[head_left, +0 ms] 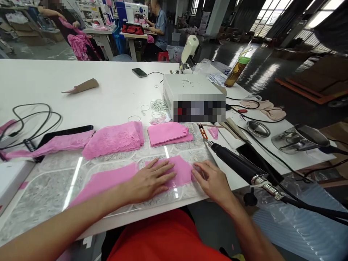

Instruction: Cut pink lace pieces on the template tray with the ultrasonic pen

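The white table [114,90] fills most of the frame, cut off at the left; its near edge runs along the bottom, close to the red clothing, and forearms cross it. A grey patterned mat [40,195] covers its lower left and centre. Right of upper centre stands a pale box [190,85], its front blurred into blocks. At the right, a black handpiece [233,163] reaches past the table's edge, tip toward the upper left. Left of centre lies a lace stack [116,139]. Below it is a flat pink panel [111,175], partly under the left forearm; the left hand hides whether it meets the pink piece [182,168] at lower centre. A strip of mat shows between that piece and the folded pink pile above.

The left hand [157,177] lies flat on the pink piece, palm down, fingers slightly spread. The right hand [210,177] is half curled, thumb and forefinger at the piece's right edge; whether they pinch it, I cannot tell. The folded pink pile [167,133] sits above, and an orange-handled tool [202,131] just beside it.
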{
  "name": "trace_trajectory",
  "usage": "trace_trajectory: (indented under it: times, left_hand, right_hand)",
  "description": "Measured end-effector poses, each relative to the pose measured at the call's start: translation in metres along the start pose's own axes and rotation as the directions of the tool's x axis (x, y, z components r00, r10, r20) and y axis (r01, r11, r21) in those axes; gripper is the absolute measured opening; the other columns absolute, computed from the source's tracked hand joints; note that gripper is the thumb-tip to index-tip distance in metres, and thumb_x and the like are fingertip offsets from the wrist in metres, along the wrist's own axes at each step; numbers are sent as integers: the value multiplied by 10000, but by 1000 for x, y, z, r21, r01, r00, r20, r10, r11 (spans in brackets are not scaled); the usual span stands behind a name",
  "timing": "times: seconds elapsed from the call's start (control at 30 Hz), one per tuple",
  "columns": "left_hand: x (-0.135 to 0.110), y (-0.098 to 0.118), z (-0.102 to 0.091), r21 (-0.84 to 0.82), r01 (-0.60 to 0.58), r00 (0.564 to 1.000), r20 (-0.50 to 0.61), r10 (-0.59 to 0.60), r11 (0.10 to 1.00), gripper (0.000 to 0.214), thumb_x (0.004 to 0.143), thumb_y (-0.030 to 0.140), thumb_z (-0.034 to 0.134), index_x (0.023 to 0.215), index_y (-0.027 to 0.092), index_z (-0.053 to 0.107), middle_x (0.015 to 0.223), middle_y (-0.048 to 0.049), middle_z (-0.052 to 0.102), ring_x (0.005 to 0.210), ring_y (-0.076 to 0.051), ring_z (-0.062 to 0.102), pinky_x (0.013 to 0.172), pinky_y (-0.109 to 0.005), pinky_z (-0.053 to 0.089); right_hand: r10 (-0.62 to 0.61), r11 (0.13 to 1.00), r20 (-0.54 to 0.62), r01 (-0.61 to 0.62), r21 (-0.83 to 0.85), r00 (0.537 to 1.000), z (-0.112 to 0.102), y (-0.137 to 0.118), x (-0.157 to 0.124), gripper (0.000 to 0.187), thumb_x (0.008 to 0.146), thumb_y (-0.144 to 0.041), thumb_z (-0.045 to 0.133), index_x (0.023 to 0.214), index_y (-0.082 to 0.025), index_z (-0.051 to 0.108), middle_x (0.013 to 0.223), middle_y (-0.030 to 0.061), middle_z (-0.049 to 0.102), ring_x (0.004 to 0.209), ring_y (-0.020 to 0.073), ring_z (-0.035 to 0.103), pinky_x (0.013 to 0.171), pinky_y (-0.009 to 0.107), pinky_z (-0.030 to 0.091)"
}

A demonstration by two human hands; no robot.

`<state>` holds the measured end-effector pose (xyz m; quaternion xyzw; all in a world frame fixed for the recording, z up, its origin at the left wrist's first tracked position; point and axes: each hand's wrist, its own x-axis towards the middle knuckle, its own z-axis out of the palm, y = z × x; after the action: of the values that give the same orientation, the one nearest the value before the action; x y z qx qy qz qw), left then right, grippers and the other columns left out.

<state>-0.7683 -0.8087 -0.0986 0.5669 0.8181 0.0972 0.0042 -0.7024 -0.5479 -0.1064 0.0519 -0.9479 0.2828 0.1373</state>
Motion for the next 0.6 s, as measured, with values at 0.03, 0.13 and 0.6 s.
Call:
trace_trajectory:
  times: [0.03,0.13,0.6]
  left_hand:
    - [1,0,1,1,0,1000,5,0,1000,484,1002,373,411,1460,222,381,1536,-91,325,1439,-273,266,1191,-504,169]
    - [0,-1,5,31,3,1000,29,-4,1000,479,1002,381,407,1461,246,377,1546,-76,310,1441,-271,261,1193,-511,149]
    - [0,-1,7,48,4,1000,14,-5,999,469,994,359,430,1447,237,403,1543,-96,317,1431,-266,289,1194,-515,112]
  right_hand:
    - [4,1000,27,-3,-17,1000,1,-3,5,226,887,-356,554,1019,-204,657,905,65,630,779,182,609,705,314,489]
    - [2,999,99,-5,34,995,1,-6,14,124,868,-283,560,920,-209,645,915,55,612,795,178,601,713,309,481]
    - [115,885,356,-258,387,927,-17,2,27,155,834,-338,576,763,-200,580,620,-35,525,583,114,476,553,244,380]
